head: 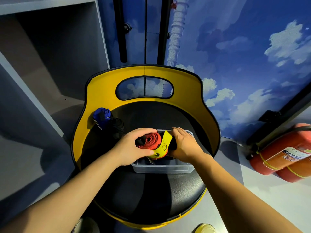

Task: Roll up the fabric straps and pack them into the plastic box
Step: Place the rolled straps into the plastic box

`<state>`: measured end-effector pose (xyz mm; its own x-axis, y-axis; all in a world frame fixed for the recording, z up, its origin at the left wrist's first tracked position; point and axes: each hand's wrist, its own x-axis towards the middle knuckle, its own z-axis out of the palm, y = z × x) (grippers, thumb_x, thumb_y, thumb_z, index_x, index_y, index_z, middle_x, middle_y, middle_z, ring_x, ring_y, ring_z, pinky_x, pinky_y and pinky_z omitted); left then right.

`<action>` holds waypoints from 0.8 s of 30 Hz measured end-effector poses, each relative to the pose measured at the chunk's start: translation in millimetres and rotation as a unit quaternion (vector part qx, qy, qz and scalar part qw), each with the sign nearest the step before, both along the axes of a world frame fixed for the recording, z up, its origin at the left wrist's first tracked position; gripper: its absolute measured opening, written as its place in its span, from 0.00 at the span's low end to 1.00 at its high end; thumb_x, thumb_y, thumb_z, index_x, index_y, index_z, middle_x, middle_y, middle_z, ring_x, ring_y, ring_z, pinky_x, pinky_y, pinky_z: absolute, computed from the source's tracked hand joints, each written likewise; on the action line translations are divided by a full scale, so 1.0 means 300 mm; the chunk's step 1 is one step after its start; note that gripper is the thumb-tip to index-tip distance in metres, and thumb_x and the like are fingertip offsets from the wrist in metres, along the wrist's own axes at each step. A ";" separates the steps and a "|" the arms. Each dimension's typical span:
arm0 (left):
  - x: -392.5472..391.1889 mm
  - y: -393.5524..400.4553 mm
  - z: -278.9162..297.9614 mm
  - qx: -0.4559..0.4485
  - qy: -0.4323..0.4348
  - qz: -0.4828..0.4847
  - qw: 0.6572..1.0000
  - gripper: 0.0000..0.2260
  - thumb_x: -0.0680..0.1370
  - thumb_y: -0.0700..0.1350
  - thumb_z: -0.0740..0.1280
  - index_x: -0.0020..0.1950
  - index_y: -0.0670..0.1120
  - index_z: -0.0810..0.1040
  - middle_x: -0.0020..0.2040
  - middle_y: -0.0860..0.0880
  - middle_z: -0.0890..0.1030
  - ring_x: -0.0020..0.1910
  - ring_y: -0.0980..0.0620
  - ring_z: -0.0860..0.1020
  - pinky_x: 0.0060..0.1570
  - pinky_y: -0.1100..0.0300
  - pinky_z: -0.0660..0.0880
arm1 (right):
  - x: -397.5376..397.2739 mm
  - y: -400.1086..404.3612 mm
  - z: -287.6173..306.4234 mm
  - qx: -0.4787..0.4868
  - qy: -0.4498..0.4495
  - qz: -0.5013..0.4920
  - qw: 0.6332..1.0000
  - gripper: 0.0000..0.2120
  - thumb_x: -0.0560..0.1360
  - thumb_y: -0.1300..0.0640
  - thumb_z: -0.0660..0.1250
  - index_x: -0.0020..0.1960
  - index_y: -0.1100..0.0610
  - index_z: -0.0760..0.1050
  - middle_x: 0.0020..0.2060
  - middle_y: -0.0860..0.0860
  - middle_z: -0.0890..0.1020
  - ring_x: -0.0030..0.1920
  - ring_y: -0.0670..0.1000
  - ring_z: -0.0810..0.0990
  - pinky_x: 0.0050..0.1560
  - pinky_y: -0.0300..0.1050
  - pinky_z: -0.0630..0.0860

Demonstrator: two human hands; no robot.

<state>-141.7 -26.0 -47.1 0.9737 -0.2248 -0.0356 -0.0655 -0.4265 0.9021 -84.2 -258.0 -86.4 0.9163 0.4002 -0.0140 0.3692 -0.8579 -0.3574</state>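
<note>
Rolled red fabric strap with yellow tag (pixel 149 140) gripped in left hand (pixel 133 147), fingers curled round coil to stop unwinding, poised over clear plastic box (pixel 161 168). Right hand (pixel 184 145) clamped on dark roll inside box, likely packing it down to make room. Blue strap (pixel 101 116) unpacked, left of box on black chair seat (pixel 151 190).

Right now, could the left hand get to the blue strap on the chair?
Probably yes, once free. The blue strap lies in the open on the chair's left, nothing covering it. But the left hand is gripping the red strap roll.
</note>
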 end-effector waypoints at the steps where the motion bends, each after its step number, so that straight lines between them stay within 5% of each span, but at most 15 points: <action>1: -0.001 0.003 -0.004 0.010 -0.010 -0.011 1.000 0.30 0.69 0.38 0.79 0.67 0.60 0.77 0.64 0.62 0.75 0.62 0.69 0.73 0.63 0.66 0.73 | 0.000 0.001 0.001 0.000 -0.001 0.000 1.000 0.38 0.65 0.41 0.79 0.67 0.58 0.70 0.70 0.56 0.72 0.73 0.57 0.66 0.72 0.55 0.65; 11: 0.004 0.012 -0.060 0.051 -0.030 -0.056 0.997 0.41 0.67 0.31 0.74 0.72 0.64 0.70 0.70 0.61 0.67 0.70 0.60 0.69 0.62 0.55 0.77 | 0.000 0.005 0.005 0.000 -0.004 -0.005 1.000 0.38 0.66 0.40 0.78 0.67 0.58 0.70 0.70 0.56 0.73 0.73 0.58 0.67 0.72 0.55 0.65; 19: 0.007 0.003 -0.056 0.175 -0.133 -0.050 0.974 0.38 0.67 0.46 0.81 0.73 0.60 0.69 0.70 0.61 0.68 0.68 0.61 0.68 0.67 0.66 0.70 | -0.002 -0.008 0.000 0.017 -0.019 0.005 1.000 0.37 0.65 0.38 0.77 0.65 0.58 0.71 0.68 0.56 0.74 0.71 0.56 0.69 0.70 0.58 0.69; 24: -0.003 0.004 -0.046 0.215 -0.194 -0.048 0.956 0.36 0.69 0.53 0.79 0.74 0.56 0.68 0.73 0.61 0.69 0.69 0.61 0.69 0.68 0.63 0.70 | 0.002 -0.008 -0.003 0.018 -0.017 0.006 1.000 0.38 0.65 0.37 0.77 0.65 0.59 0.71 0.69 0.57 0.74 0.72 0.57 0.69 0.70 0.58 0.68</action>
